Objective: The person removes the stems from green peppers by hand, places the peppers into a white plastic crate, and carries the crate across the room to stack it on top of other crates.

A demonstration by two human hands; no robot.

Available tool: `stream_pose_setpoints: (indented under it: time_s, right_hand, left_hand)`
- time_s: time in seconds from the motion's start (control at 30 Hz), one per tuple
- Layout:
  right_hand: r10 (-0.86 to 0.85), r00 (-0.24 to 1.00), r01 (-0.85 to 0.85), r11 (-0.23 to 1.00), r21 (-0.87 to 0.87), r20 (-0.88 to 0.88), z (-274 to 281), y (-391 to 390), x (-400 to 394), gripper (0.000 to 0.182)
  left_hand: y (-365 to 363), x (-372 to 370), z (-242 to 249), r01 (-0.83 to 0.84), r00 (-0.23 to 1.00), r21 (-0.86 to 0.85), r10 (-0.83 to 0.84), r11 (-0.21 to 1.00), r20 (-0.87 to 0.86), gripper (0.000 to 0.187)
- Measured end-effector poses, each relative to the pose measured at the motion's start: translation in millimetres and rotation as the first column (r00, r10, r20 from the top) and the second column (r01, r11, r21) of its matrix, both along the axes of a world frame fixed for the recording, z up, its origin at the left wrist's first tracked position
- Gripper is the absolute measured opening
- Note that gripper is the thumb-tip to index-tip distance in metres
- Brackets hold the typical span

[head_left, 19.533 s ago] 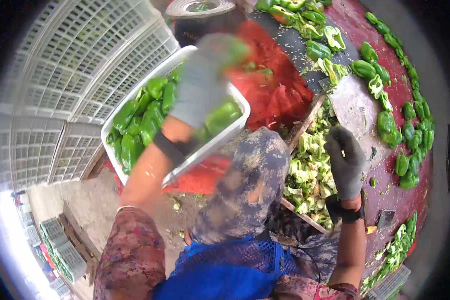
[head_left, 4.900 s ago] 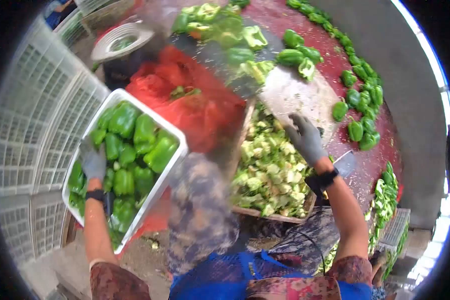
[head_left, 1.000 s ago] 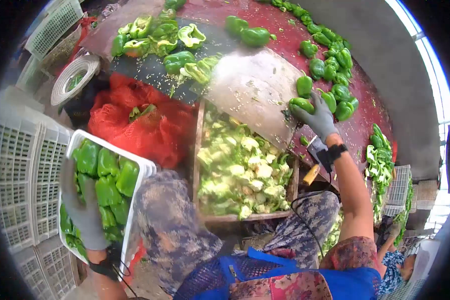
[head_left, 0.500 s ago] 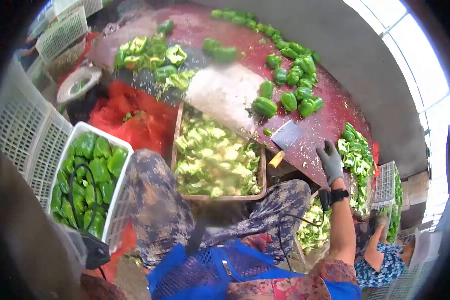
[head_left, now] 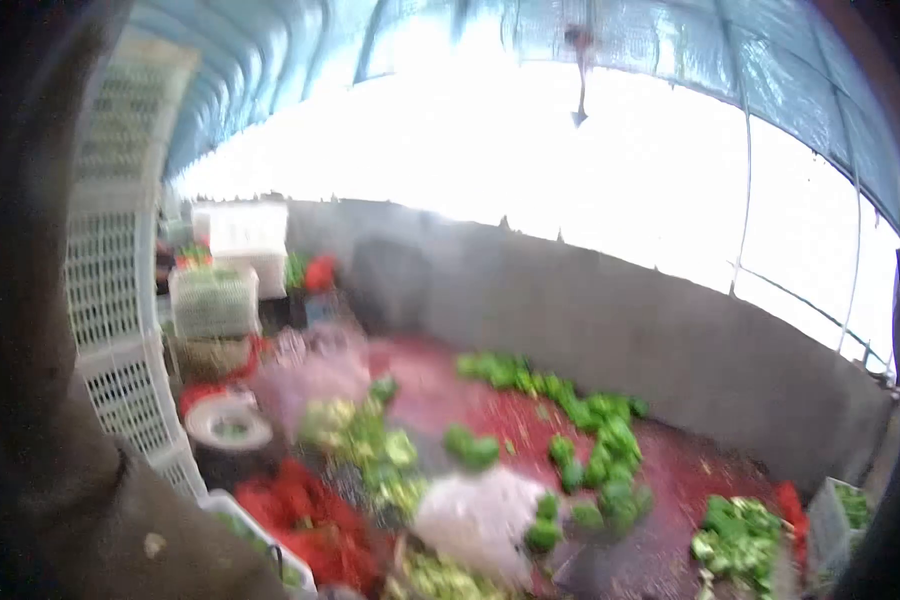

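Observation:
Neither of my hands shows in this blurred view. Green peppers (head_left: 610, 455) lie in a loose row across the red work surface (head_left: 710, 455). To the left are cut pepper pieces (head_left: 355, 430), near a whitish board (head_left: 480, 520). Pale green trimmings (head_left: 445, 578) show at the bottom edge, in a container mostly cut off by the frame. At the right, another heap of cut green peppers (head_left: 738, 540) rests on the surface.
Stacked white plastic crates (head_left: 115, 280) stand at the left, with a white basket (head_left: 215, 300) behind. Red netting (head_left: 320, 530) lies low at left, beside a round white ring (head_left: 228, 422). A grey wall (head_left: 570, 300) runs behind the surface; a crate (head_left: 830, 530) is at right.
The view has tilted up, bringing in the wall, bright opening and roof. The gloved hand seen near the knife earlier is out of frame, as are the knife, legs and other person.

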State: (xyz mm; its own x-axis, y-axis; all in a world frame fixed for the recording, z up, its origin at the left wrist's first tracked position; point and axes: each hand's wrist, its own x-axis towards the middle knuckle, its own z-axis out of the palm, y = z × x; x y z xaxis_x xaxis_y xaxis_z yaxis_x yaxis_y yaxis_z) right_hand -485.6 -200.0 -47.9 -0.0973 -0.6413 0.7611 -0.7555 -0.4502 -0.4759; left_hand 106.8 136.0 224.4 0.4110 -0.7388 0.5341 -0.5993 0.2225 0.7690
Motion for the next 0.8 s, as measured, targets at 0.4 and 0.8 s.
stream_pose_setpoints:
  time_s: [0.4,0.8]
  right_hand:
    - [0.177,0.984,-0.13,0.721,0.68,0.001,-12,39,21,0.049]
    - [0.504,0.818,-0.268,0.762,0.59,-0.279,-36,-293,217,0.054]
  left_hand:
    - [-106,-60,-107,0.382,0.922,0.4,-0.31,0.833,-0.234,0.054]
    - [-228,-88,-245,0.631,0.757,0.66,-0.139,0.408,-0.639,0.052]
